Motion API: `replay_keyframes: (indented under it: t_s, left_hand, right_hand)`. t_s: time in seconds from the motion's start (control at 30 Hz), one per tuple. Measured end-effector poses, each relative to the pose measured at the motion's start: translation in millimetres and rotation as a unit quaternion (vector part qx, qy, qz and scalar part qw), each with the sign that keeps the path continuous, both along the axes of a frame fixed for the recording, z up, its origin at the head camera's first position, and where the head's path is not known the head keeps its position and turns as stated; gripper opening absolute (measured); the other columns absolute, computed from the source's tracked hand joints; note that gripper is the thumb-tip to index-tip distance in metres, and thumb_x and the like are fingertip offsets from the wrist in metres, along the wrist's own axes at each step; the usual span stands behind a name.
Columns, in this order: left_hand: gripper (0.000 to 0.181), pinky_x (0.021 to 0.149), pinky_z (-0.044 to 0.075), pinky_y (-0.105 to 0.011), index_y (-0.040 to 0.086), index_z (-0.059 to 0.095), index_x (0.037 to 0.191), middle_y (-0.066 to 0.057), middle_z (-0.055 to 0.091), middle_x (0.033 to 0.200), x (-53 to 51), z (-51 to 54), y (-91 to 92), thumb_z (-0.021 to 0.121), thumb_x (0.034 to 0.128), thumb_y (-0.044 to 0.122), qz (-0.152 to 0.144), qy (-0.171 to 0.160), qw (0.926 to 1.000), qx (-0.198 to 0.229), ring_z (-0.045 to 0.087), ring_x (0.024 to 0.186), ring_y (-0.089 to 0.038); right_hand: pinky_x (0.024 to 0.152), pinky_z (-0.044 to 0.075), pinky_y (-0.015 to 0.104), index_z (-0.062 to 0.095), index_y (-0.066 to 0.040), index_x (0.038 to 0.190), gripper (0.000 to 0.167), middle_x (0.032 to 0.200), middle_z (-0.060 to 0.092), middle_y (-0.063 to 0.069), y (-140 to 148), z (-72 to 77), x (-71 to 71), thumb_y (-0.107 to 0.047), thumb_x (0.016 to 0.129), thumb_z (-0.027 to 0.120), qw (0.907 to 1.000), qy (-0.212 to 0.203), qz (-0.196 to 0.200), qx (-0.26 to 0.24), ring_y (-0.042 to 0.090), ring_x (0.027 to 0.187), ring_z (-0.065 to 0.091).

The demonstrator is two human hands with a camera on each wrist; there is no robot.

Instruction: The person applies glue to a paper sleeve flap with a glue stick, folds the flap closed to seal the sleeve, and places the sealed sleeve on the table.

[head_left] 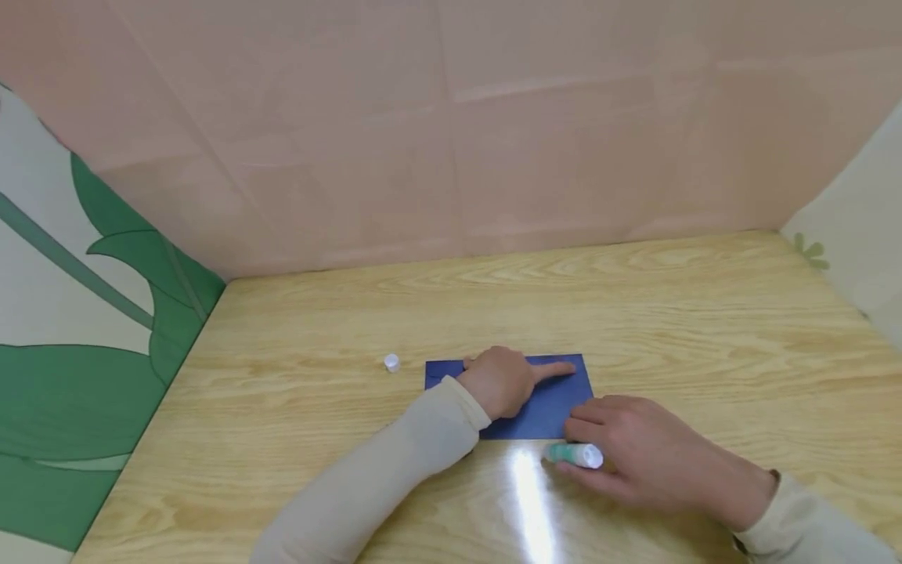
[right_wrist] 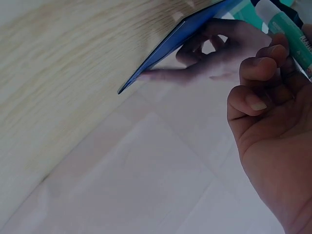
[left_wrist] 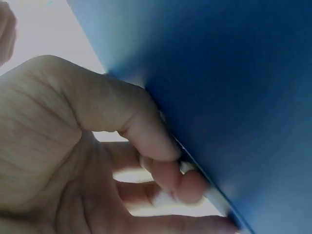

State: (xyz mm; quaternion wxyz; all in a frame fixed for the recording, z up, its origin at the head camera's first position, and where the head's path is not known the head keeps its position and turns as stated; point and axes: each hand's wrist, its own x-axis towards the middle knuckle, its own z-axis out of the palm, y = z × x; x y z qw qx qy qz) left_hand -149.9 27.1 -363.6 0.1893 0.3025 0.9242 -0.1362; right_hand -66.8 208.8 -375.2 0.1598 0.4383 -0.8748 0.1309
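Observation:
A flat blue rectangular paper [head_left: 539,419], which looks like an envelope, lies on the table. My left hand [head_left: 500,381] rests on it, with the index finger stretched along its far edge towards the right corner. In the left wrist view, the thumb and bent fingertips meet beside the edge of the blue paper [left_wrist: 234,112]. A green and white glue stick [head_left: 569,454] is gripped in my right hand [head_left: 634,450], just at the near right corner of the paper. The right wrist view shows the glue stick [right_wrist: 287,34] between the curled fingers.
A small white cap [head_left: 391,363] stands on the wooden table [head_left: 282,407], left of the blue paper. A pinkish sheet [head_left: 458,157] hangs along the table's far edge. Green leaf-patterned fabric [head_left: 63,407] borders the left side, with a pale panel [head_left: 867,235] on the right.

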Motion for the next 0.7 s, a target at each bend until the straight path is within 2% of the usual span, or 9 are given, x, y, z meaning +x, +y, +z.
replay_keyframes:
  t_s: [0.13,0.23,0.37,0.43,0.6,0.7]
  left_hand:
    - [0.07,0.07,0.058,-0.031,0.049,0.027,0.153,-0.005,0.065,0.099,-7.2,-1.1,-10.8,0.056,0.1006,0.014,-0.061,-0.018,0.9961,0.061,0.059,0.075,-0.015]
    - [0.066,0.079,0.057,-0.031,0.036,0.038,0.152,-0.003,0.066,0.112,-12.2,-3.2,-19.9,0.063,0.0967,0.011,-0.095,-0.017,0.9919,0.083,0.059,0.09,-0.012]
    - [0.061,0.096,0.055,-0.044,0.032,0.039,0.15,-0.003,0.06,0.129,-14.4,-5.5,-30.1,0.061,0.0974,0.01,-0.097,-0.015,0.991,0.09,0.059,0.108,-0.015]
    - [0.054,0.101,0.052,-0.044,0.027,0.045,0.148,-0.003,0.058,0.132,-14.3,-5.7,-34.4,0.061,0.0982,0.013,-0.093,-0.02,0.9899,0.105,0.056,0.112,-0.016]
    - [0.051,0.097,0.048,-0.031,0.016,0.048,0.146,0.0,0.05,0.134,-13.8,-8.0,-47.7,0.063,0.0983,0.026,-0.124,-0.017,0.9836,0.13,0.045,0.111,-0.016]
    - [0.058,0.1,0.043,-0.026,0.012,0.038,0.15,0.0,0.045,0.141,-12.2,-8.4,-54.7,0.061,0.0993,0.029,-0.151,-0.01,0.9799,0.13,0.042,0.118,-0.016]
  right_hand:
    - [0.06,0.044,0.019,0.062,-0.028,0.084,0.02,0.079,0.047,-0.023,0,0.1,-1.5,-0.044,0.087,0.074,1.0,0.0,-0.001,0.0,-0.007,0.07,0.043]
    - [0.06,0.043,0.019,0.061,-0.029,0.083,0.02,0.078,0.045,-0.023,1,0.3,-2.9,-0.044,0.087,0.073,1.0,-0.004,-0.003,0.005,-0.007,0.069,0.041]
    - [0.059,0.042,0.019,0.06,-0.03,0.081,0.021,0.078,0.044,-0.023,1,-0.7,-3.7,-0.045,0.088,0.073,0.9999,-0.008,-0.01,0.011,-0.007,0.069,0.039]
    - [0.059,0.042,0.019,0.06,-0.03,0.081,0.021,0.078,0.044,-0.023,1,-1.6,-3.7,-0.045,0.087,0.073,0.9998,-0.008,-0.013,0.012,-0.007,0.069,0.04]
    - [0.06,0.044,0.019,0.062,-0.029,0.083,0.02,0.078,0.047,-0.023,1,-3.0,-3.8,-0.044,0.087,0.074,0.9998,-0.011,-0.013,0.01,-0.008,0.07,0.042]
    - [0.06,0.043,0.019,0.062,-0.029,0.082,0.02,0.079,0.047,-0.023,3,-2.9,-4.7,-0.043,0.086,0.075,0.9999,-0.004,-0.009,0.003,-0.008,0.07,0.043]
